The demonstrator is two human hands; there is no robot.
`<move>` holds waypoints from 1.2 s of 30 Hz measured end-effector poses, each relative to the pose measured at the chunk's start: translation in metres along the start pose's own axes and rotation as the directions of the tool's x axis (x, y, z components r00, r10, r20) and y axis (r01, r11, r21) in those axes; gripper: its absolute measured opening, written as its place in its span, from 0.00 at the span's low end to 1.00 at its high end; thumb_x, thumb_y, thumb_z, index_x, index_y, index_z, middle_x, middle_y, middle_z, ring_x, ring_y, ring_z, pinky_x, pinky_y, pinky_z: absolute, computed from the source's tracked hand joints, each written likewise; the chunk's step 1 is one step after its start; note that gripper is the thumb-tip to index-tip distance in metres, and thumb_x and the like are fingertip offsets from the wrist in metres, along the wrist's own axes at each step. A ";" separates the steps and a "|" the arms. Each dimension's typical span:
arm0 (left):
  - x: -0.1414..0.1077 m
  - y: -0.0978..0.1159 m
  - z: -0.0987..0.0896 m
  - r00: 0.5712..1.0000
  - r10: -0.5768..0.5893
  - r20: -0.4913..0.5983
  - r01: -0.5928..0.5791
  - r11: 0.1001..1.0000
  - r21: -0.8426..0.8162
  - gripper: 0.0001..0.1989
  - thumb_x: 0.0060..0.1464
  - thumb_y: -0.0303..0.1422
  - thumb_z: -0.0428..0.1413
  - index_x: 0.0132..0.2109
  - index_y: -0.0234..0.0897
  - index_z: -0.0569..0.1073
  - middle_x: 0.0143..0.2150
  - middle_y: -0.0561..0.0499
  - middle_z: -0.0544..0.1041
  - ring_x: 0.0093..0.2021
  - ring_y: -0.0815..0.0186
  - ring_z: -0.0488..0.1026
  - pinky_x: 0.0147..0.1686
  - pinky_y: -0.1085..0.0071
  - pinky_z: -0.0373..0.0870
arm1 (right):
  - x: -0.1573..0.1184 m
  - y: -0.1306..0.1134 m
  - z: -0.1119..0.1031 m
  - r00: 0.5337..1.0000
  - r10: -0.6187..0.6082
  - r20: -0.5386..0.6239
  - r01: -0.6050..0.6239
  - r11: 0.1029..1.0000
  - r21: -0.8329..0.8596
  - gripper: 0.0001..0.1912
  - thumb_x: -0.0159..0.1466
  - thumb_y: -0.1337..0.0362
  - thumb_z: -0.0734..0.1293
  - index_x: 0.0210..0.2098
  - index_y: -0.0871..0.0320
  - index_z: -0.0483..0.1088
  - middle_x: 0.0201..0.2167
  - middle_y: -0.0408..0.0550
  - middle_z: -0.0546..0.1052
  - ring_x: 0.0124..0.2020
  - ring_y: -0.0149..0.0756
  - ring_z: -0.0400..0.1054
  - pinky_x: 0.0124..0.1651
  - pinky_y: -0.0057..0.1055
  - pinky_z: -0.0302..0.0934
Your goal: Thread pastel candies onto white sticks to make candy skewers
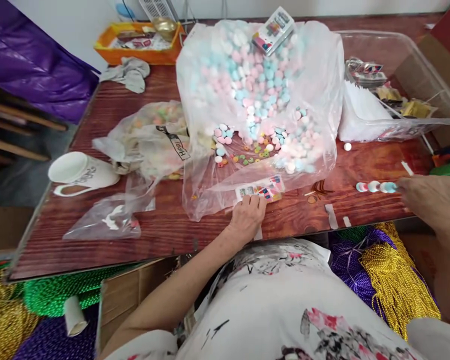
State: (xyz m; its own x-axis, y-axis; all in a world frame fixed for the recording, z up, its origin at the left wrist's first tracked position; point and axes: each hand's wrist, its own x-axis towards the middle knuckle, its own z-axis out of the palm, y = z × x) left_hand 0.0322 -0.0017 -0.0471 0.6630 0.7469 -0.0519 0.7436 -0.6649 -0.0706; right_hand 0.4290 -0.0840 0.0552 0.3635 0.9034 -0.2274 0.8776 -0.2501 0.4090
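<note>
My left hand (pixel 248 216) rests by the table's front edge, fingers curled over the lower edge of a flat printed packet (pixel 260 190). Its thumb is hidden. At the right, my right hand (pixel 429 200) is closed and somewhat blurred, its fingertips at the end of a short row of pink, white and pale blue round candies (pixel 375 186). Behind the left hand, a large clear plastic bag (pixel 322 95) lies spread open, full of such candies (pixel 255 75). Green and orange ring-shaped pieces (pixel 243 159) lie in its mouth. Another printed box (pixel 273 31) sits on the bag.
A white mug (pixel 84 172) lies tipped at the left, near a smaller clear bag (pixel 101 220) and a tied bag (pixel 157 135). An orange tray (pixel 140 44) and a clear plastic bin (pixel 401 120) stand behind. Brown bands (pixel 318 190) and white strips (pixel 330 216) lie between the hands.
</note>
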 end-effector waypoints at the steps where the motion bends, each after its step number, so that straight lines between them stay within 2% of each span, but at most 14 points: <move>1: -0.005 -0.003 0.002 0.999 -0.004 -0.034 0.003 1.000 -0.019 0.15 0.62 0.23 0.45 0.50 0.30 0.73 0.40 0.39 0.75 0.41 0.53 0.72 0.35 0.62 0.69 | -0.008 0.007 0.008 0.999 0.045 0.002 -0.045 0.999 0.015 0.12 0.64 0.68 0.62 0.29 0.53 0.77 0.29 0.53 0.80 0.28 0.48 0.72 0.27 0.36 0.49; 3: -0.014 -0.009 0.006 0.996 0.001 -0.090 -0.006 0.998 -0.058 0.16 0.61 0.23 0.46 0.52 0.31 0.73 0.43 0.39 0.75 0.42 0.54 0.71 0.38 0.61 0.70 | -0.027 0.017 0.026 0.981 0.135 -0.139 -0.112 0.980 0.165 0.10 0.63 0.59 0.64 0.32 0.51 0.78 0.31 0.49 0.81 0.29 0.49 0.73 0.26 0.37 0.52; 4: -0.017 -0.012 0.008 0.994 0.006 -0.108 -0.014 0.997 -0.080 0.16 0.60 0.23 0.47 0.52 0.31 0.73 0.43 0.40 0.75 0.43 0.55 0.71 0.39 0.61 0.70 | -0.037 0.019 0.033 0.945 0.190 -0.266 -0.102 0.944 0.313 0.11 0.62 0.56 0.65 0.34 0.51 0.79 0.32 0.49 0.81 0.31 0.49 0.74 0.27 0.38 0.56; 6: -0.020 -0.016 0.011 0.990 0.001 -0.138 -0.018 0.992 -0.127 0.15 0.58 0.21 0.49 0.49 0.31 0.74 0.43 0.40 0.76 0.44 0.55 0.70 0.40 0.61 0.70 | -0.056 0.013 0.042 0.868 0.284 -0.408 0.061 0.753 0.656 0.13 0.61 0.52 0.68 0.37 0.51 0.79 0.35 0.47 0.82 0.34 0.46 0.76 0.34 0.40 0.65; 8: -0.020 -0.021 0.013 0.982 -0.018 -0.185 -0.015 0.984 -0.175 0.13 0.56 0.20 0.50 0.46 0.32 0.75 0.42 0.41 0.76 0.45 0.55 0.69 0.41 0.62 0.70 | -0.067 -0.005 0.042 0.846 0.352 -0.401 0.185 0.513 0.839 0.11 0.57 0.54 0.72 0.38 0.50 0.80 0.34 0.44 0.82 0.33 0.45 0.76 0.39 0.40 0.68; 10: -0.018 -0.025 0.015 0.968 -0.040 -0.248 -0.012 0.979 -0.204 0.11 0.57 0.21 0.51 0.43 0.34 0.76 0.41 0.42 0.76 0.45 0.55 0.69 0.42 0.61 0.70 | -0.070 -0.032 0.033 0.873 0.309 -0.377 0.264 0.351 0.898 0.08 0.56 0.59 0.74 0.37 0.49 0.80 0.32 0.44 0.82 0.31 0.44 0.75 0.38 0.40 0.68; 13: -0.017 -0.024 0.016 0.959 -0.047 -0.281 -0.010 0.980 -0.199 0.10 0.59 0.23 0.50 0.38 0.36 0.76 0.37 0.43 0.76 0.41 0.57 0.70 0.40 0.61 0.69 | -0.060 -0.074 0.016 0.909 0.140 -0.393 0.359 0.217 0.908 0.05 0.58 0.64 0.73 0.35 0.48 0.81 0.31 0.43 0.81 0.31 0.42 0.75 0.36 0.38 0.68; 15: -0.021 -0.020 0.015 0.969 -0.048 -0.243 0.003 0.983 -0.183 0.10 0.59 0.23 0.50 0.39 0.35 0.76 0.38 0.43 0.77 0.40 0.57 0.70 0.38 0.62 0.68 | -0.048 -0.097 0.011 0.895 0.060 -0.441 0.429 0.152 0.891 0.03 0.60 0.64 0.72 0.33 0.49 0.81 0.29 0.44 0.81 0.29 0.40 0.75 0.34 0.36 0.68; 19: -0.028 -0.015 0.012 0.983 -0.055 -0.173 0.015 0.975 -0.222 0.12 0.56 0.21 0.51 0.44 0.34 0.75 0.43 0.43 0.77 0.44 0.56 0.70 0.37 0.64 0.69 | -0.028 -0.126 0.021 0.892 0.004 -0.452 0.449 0.110 0.887 0.04 0.62 0.62 0.71 0.35 0.52 0.80 0.31 0.44 0.82 0.30 0.38 0.75 0.35 0.34 0.69; 22: -0.027 -0.022 0.015 0.969 -0.111 -0.223 0.011 0.913 -0.407 0.08 0.58 0.23 0.52 0.36 0.35 0.75 0.38 0.45 0.77 0.42 0.58 0.70 0.38 0.64 0.69 | -0.023 -0.141 0.030 0.900 -0.023 -0.435 0.436 0.045 0.899 0.04 0.62 0.63 0.72 0.36 0.51 0.80 0.32 0.43 0.82 0.31 0.37 0.76 0.36 0.34 0.70; 26: -0.023 -0.036 0.023 0.912 -0.315 -0.262 0.010 0.657 -0.754 0.10 0.58 0.29 0.56 0.28 0.37 0.71 0.28 0.52 0.72 0.34 0.64 0.69 0.36 0.67 0.67 | -0.021 -0.156 0.031 0.891 -0.073 -0.447 0.445 -0.045 0.894 0.04 0.62 0.64 0.71 0.36 0.51 0.80 0.33 0.43 0.82 0.32 0.37 0.77 0.38 0.34 0.71; 28: -0.022 -0.040 0.026 0.894 -0.371 -0.251 -0.014 0.537 -0.843 0.11 0.56 0.32 0.59 0.27 0.37 0.70 0.26 0.54 0.71 0.31 0.67 0.69 0.34 0.69 0.65 | -0.020 -0.162 0.029 0.880 -0.096 -0.466 0.463 -0.055 0.885 0.04 0.62 0.64 0.71 0.35 0.52 0.80 0.34 0.44 0.83 0.34 0.37 0.77 0.38 0.33 0.71; 31: -0.024 -0.041 0.028 0.891 -0.365 -0.270 -0.064 0.487 -0.871 0.11 0.57 0.35 0.60 0.29 0.37 0.72 0.27 0.54 0.72 0.30 0.69 0.69 0.32 0.71 0.65 | -0.017 -0.169 0.023 0.864 -0.128 -0.488 0.493 0.012 0.870 0.05 0.64 0.63 0.70 0.37 0.53 0.79 0.35 0.46 0.83 0.35 0.38 0.77 0.39 0.33 0.71; 36: -0.027 -0.041 0.034 0.877 -0.268 -0.398 -0.155 0.628 -0.763 0.08 0.60 0.34 0.58 0.34 0.36 0.73 0.30 0.52 0.74 0.32 0.67 0.70 0.33 0.70 0.67 | -0.011 -0.170 0.005 0.768 -0.203 -0.607 0.640 0.245 0.728 0.07 0.67 0.64 0.66 0.37 0.54 0.78 0.29 0.45 0.79 0.29 0.34 0.72 0.34 0.30 0.64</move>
State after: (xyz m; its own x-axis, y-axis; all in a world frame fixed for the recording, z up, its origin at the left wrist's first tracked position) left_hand -0.0191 0.0061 -0.0766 0.4172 0.8301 0.3700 0.4306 -0.5391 0.7239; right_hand 0.2777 -0.0534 -0.0163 -0.0885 0.9562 0.2790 0.6751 0.2636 -0.6890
